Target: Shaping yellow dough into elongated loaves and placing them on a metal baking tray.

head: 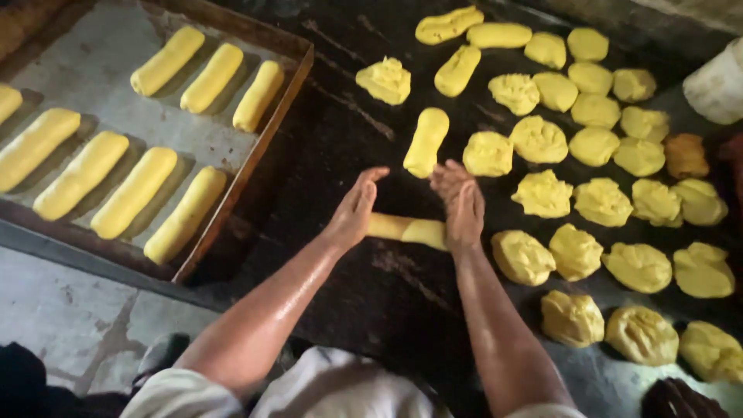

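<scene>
Both bare forearms reach up from the bottom edge to mid-frame, where the left hand and right hand, palms open, flank a yellow dough roll lying crosswise on the dark table, equally near each.

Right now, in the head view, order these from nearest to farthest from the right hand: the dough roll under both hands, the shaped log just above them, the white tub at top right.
1. Dough roll: touching the right hand, on its left.
2. Shaped log: just beyond, up-left.
3. White tub: far upper right.
</scene>
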